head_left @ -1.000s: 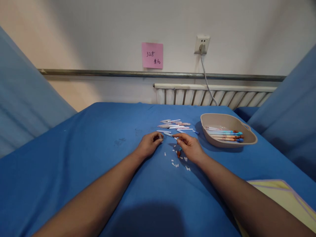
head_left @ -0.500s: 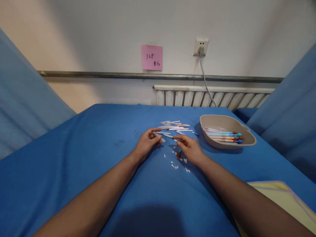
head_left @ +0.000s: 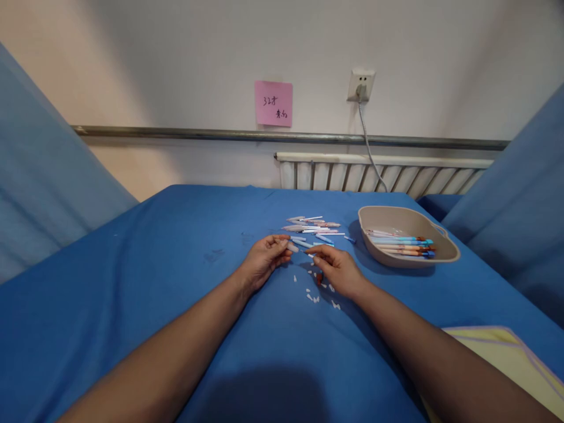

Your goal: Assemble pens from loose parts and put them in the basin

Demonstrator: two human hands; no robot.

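Observation:
My left hand (head_left: 264, 259) pinches a pale, translucent pen barrel (head_left: 292, 248), its end pointing right. Opposite it, the fingers of my right hand (head_left: 337, 269) grip a thin white pen refill (head_left: 309, 255) whose tip points at the barrel. A small gap seems to separate the two. Just beyond my hands lies a loose pile of pen barrels and white refills (head_left: 315, 230). Small white pen tips (head_left: 312, 298) are scattered below my right hand, beside a brown pen part (head_left: 319, 278) partly hidden by it.
A beige basket (head_left: 376, 252) holding several coloured pens (head_left: 399, 247) stands to the right. A yellow cloth (head_left: 497, 352) lies at the near right under my forearm. Blue sheeting (head_left: 132, 282) covers the table, with a radiator (head_left: 326, 175) and wall behind it and curtains at both sides.
The barrel in my left hand has swung up from a downward tilt to point towards my right hand. The refill in my right hand now lines up roughly with it.

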